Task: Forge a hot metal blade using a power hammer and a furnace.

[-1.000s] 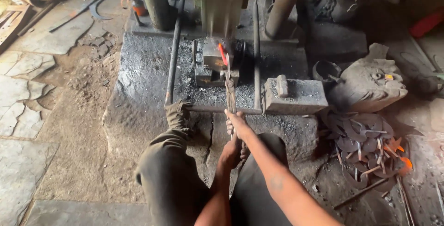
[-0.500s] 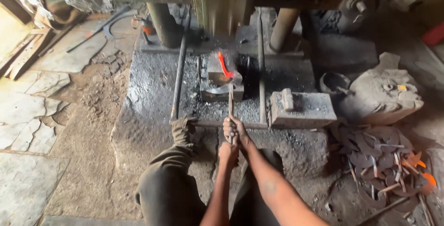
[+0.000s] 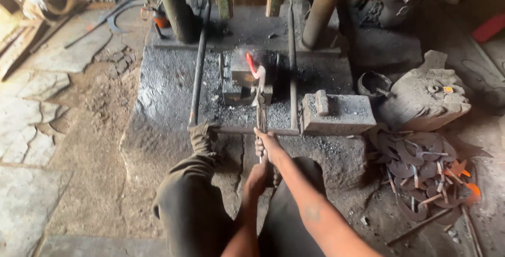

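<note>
Item: our right hand (image 3: 267, 142) and left hand (image 3: 258, 175), set one behind the other and both closed tight around the handles of the tongs (image 3: 261, 111). Left hand sits nearer us, right hand further along the handles.

Item: glowing metal strip (image 3: 252, 65), orange-red and curved, gripped at the far end of the tongs, straight ahead of our hands, lying on the anvil block (image 3: 241, 81). Since half a second ago it remains on the block and our grip is unchanged; the hammer head above, low over the block then, now stands higher.

Item: our foot (image 3: 202, 136), just left of the hands, resting on the horizontal bar (image 3: 231, 130).

Item: steel block (image 3: 336, 112), right of the hands.

Item: heap of curved forged blades (image 3: 421, 162), far right, a few glowing orange.
</note>
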